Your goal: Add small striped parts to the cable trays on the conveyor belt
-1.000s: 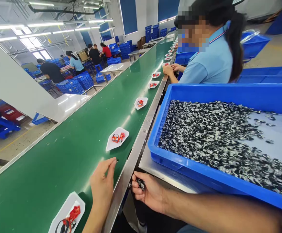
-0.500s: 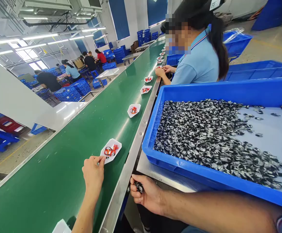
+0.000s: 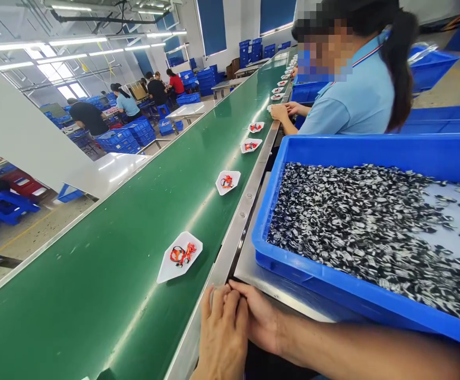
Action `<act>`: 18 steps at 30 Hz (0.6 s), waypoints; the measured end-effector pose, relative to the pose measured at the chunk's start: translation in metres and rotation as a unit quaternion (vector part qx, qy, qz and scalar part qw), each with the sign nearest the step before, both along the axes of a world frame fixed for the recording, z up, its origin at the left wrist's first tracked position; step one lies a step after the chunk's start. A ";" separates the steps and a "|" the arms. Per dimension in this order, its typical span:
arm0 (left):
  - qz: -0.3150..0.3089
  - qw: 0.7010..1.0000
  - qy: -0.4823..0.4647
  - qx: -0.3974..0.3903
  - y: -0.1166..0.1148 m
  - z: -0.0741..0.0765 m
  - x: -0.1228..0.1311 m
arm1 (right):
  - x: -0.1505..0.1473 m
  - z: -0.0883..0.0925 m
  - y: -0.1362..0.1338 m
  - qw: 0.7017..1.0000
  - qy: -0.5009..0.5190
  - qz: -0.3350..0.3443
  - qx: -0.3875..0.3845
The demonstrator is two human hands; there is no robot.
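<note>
My left hand [image 3: 225, 330] is over the conveyor's metal edge, its bent fingers meeting my right hand; their tips are hidden, as is anything in them. My right hand [image 3: 265, 321] is curled just beside it, the thumb toward the left fingers. Its handful of small black-and-white pieces, seen earlier, is now covered from view. Ahead on the green belt lies a white tray [image 3: 165, 274] with orange-red and black parts [image 3: 182, 255] in it. To the right stands a blue bin [image 3: 313, 277] holding a heap of small black-and-white pieces [image 3: 356, 221].
The green conveyor belt [image 3: 107, 264] runs away diagonally, bordered by a metal rail [image 3: 233, 227]. More white trays, one of them here [image 3: 228, 182], sit farther along. A co-worker in a light blue shirt [image 3: 356, 105] works at the belt beyond the bin.
My left hand has drawn back from the white tray to my right hand, now covering the pieces there. The view has shifted, and the co-worker and bin appear farther right.
</note>
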State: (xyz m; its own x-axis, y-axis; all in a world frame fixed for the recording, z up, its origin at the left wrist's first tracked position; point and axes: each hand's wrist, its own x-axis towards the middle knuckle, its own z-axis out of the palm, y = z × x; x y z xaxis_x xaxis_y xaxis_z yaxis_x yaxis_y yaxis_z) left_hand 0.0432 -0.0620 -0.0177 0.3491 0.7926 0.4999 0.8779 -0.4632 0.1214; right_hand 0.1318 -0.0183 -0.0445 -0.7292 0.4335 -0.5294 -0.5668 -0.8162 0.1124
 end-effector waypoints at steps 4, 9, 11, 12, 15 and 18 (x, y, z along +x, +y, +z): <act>-0.004 1.000 0.005 0.025 0.002 -0.005 -0.004 | 0.002 -0.005 -0.001 1.000 0.013 0.025 0.007; 0.014 1.000 -0.009 -0.003 -0.001 -0.013 -0.004 | 0.003 -0.005 -0.001 0.998 -0.002 0.027 0.049; 0.017 1.000 -0.003 -0.015 -0.002 -0.018 -0.004 | 0.003 -0.006 -0.001 0.998 -0.004 0.028 0.065; 0.023 1.000 -0.001 -0.019 -0.003 -0.020 -0.004 | 0.003 -0.006 -0.001 0.997 -0.002 0.029 0.065; 0.037 0.999 0.015 -0.017 -0.004 -0.022 -0.004 | 0.002 -0.007 -0.002 0.999 0.018 0.034 0.012; 0.023 0.999 0.037 0.011 -0.004 -0.021 -0.005 | 0.002 -0.006 -0.003 0.997 0.039 0.030 -0.061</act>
State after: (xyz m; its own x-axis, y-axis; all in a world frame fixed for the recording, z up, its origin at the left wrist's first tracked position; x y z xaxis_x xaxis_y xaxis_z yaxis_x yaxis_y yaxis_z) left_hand 0.0378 -0.0665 -0.0384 0.3494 0.7978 0.4914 0.9046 -0.4240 0.0451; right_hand 0.1336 -0.0217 -0.0509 -0.7932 0.3246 -0.5152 -0.5033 -0.8257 0.2546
